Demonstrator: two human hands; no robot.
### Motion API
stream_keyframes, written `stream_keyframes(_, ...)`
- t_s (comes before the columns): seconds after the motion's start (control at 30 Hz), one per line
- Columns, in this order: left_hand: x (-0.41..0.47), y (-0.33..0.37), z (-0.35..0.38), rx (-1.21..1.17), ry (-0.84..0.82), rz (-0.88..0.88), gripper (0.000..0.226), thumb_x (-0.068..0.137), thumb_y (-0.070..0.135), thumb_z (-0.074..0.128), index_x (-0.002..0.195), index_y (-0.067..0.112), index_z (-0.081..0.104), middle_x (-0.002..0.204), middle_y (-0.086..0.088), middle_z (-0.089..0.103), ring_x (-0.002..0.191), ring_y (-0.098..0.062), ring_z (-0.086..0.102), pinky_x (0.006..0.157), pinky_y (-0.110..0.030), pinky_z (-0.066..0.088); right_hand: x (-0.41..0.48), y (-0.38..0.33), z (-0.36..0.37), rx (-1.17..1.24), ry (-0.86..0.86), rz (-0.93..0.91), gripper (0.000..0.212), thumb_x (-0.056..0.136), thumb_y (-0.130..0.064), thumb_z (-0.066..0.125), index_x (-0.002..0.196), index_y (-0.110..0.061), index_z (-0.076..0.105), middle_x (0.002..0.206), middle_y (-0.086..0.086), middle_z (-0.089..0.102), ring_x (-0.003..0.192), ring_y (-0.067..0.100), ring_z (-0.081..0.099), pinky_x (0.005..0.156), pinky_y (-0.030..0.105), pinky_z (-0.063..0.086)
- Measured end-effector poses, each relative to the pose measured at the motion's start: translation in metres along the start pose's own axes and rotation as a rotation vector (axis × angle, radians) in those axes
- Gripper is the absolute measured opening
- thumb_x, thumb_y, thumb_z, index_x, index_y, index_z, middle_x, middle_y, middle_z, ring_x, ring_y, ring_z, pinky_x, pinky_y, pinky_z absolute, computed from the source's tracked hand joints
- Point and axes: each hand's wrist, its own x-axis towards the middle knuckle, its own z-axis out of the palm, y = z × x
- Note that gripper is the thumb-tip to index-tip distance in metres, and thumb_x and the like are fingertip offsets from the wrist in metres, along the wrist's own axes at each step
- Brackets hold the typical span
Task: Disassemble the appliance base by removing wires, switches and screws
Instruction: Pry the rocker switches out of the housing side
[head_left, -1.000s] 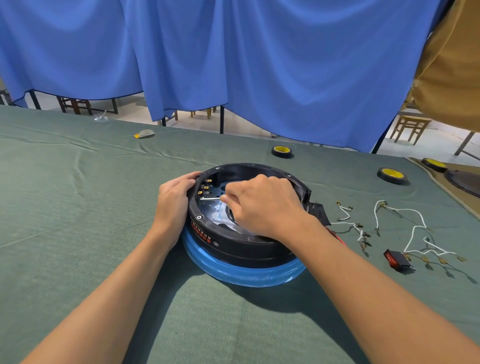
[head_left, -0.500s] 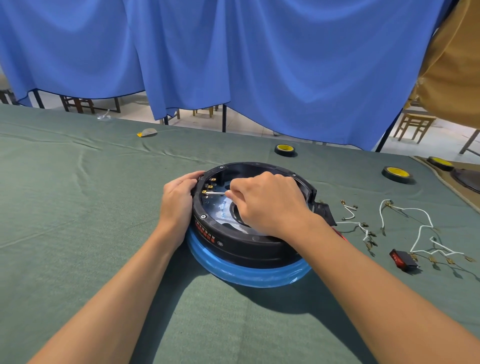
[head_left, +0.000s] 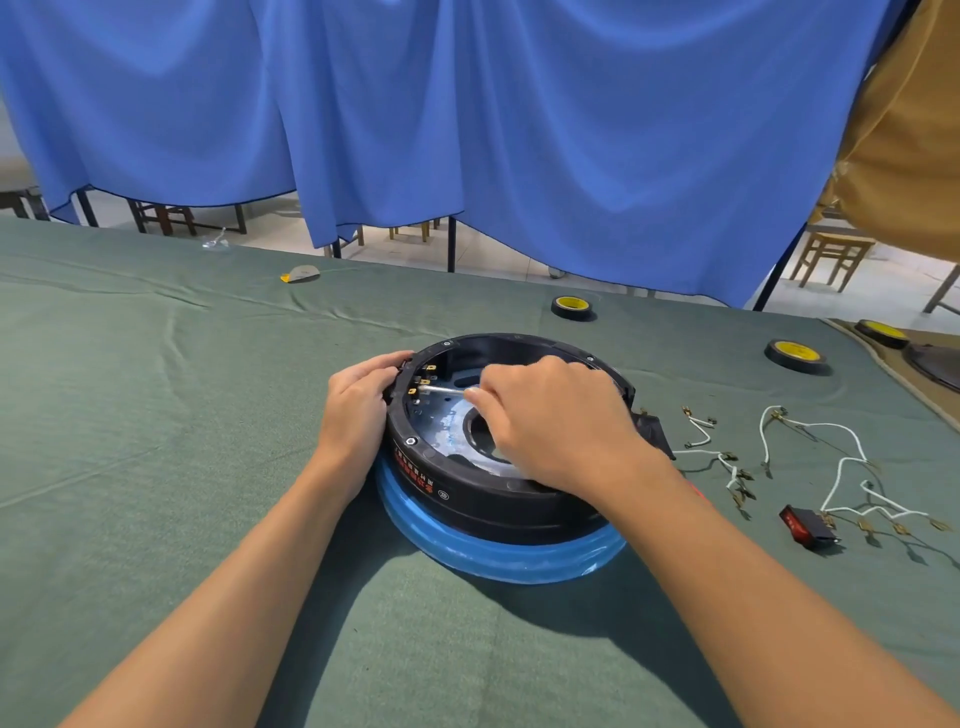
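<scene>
The round black appliance base (head_left: 483, 493) with a blue lower ring lies upside down on the green cloth, mid-table. My left hand (head_left: 356, 410) grips its left rim, fingers curled over the edge. My right hand (head_left: 550, 421) reaches over the open inside and holds a thin metal tool shaft (head_left: 441, 389). The shaft's tip points left at the brass terminals (head_left: 418, 384) on the inner left wall. Removed white wires (head_left: 841, 467) and a red rocker switch (head_left: 808, 526) lie on the cloth to the right.
Black tape rolls with yellow cores (head_left: 571, 306) (head_left: 795, 355) sit behind and to the right of the base. A small grey and yellow piece (head_left: 300, 274) lies far left near the table's back edge. Blue curtain hangs behind; another table's edge (head_left: 924, 364) is at far right.
The view has shifted slightly. My right hand has moved the tool a little along the terminals on the inner left wall; my left hand keeps its hold on the rim.
</scene>
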Motion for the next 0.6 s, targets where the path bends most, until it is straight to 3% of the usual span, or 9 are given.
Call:
stream_keyframes(0.13, 0.004, 0.000, -0.002, 0.069, 0.015, -0.015, 0.039, 0.088, -0.008, 0.040, 0.090, 0.011, 0.073, 0.081, 0.002, 0.076, 0.077, -0.009, 0.071, 0.064, -0.017, 0.054, -0.033, -0.007, -0.003, -0.009, 0.396, 0.247, 0.035, 0.096, -0.040, 0.042, 0.066, -0.022, 0.039, 0.051, -0.002, 0.053, 0.046, 0.027, 0.038, 0.046, 0.026, 0.025)
stream_keyframes(0.2, 0.004, -0.002, -0.002, 0.099, 0.027, -0.015, 0.042, 0.085, -0.008, 0.037, 0.088, 0.012, 0.074, 0.080, 0.002, 0.076, 0.077, -0.009, 0.071, 0.064, -0.018, 0.054, -0.037, -0.006, 0.000, 0.055, 0.459, 0.297, 0.038, 0.096, -0.041, 0.042, 0.065, -0.019, 0.045, 0.051, -0.004, 0.051, 0.046, 0.027, 0.038, 0.046, 0.026, 0.026)
stream_keyframes(0.3, 0.004, -0.003, -0.003, 0.182, 0.099, -0.010, 0.038, 0.082, 0.002, 0.039, 0.088, 0.017, 0.074, 0.086, 0.000, 0.075, 0.088, -0.016, 0.069, 0.076, -0.029, 0.055, -0.028, 0.004, 0.005, 0.085, 0.539, 0.313, 0.038, 0.097, -0.039, 0.044, 0.069, -0.016, 0.052, 0.054, -0.002, 0.051, 0.048, 0.028, 0.042, 0.048, 0.027, 0.028)
stream_keyframes(0.43, 0.003, -0.003, -0.006, 0.240, 0.232, -0.006, 0.036, 0.072, 0.021, 0.042, 0.089, 0.020, 0.073, 0.089, 0.001, 0.073, 0.094, -0.021, 0.067, 0.082, -0.041, 0.054, -0.012, 0.021, 0.013, 0.027, 0.674, 0.319, 0.037, 0.098, -0.034, 0.047, 0.068, -0.014, 0.055, 0.054, -0.001, 0.052, 0.047, 0.022, 0.031, 0.048, 0.022, 0.017)
stream_keyframes(0.6, 0.002, -0.003, -0.007, 0.308, 0.318, 0.025, 0.023, 0.074, 0.037, 0.047, 0.080, 0.033, 0.069, 0.084, 0.013, 0.069, 0.090, -0.014, 0.063, 0.077, -0.034, 0.049, 0.008, 0.041, 0.021, -0.108, 0.743, 0.295, 0.035, 0.098, -0.031, 0.050, 0.069, -0.013, 0.058, 0.055, 0.001, 0.054, 0.043, 0.023, 0.042, 0.051, 0.021, 0.018)
